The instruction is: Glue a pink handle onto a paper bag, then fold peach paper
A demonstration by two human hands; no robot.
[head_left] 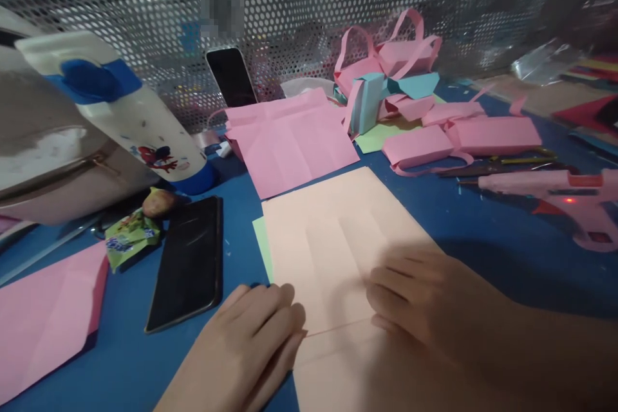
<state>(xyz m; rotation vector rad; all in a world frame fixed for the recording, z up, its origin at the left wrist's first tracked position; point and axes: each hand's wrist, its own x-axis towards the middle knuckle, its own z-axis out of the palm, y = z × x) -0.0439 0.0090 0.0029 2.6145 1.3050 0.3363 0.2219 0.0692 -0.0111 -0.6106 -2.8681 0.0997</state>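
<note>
A creased peach paper sheet [333, 238] lies in front of me, with a fold line running across its lower part. My left hand [261, 335] is closed at the sheet's left edge, fingers curled and touching the paper beside that fold. On the right side, my right hand [415, 296] bends its fingers together over the paper at the same fold, the thumb tucked beneath them. A corner of green paper [262, 244] peeks out under the sheet. Just beyond lies a folded pink paper piece [299, 141].
At right are a pink glue gun [545, 187] with a lit red light and pink paper bags [497, 135]. A black phone [188, 264], a green wrapper [132, 238], a tilted bottle [130, 116] and pink paper [53, 315] lie left. Perforated metal [299, 6] stands behind.
</note>
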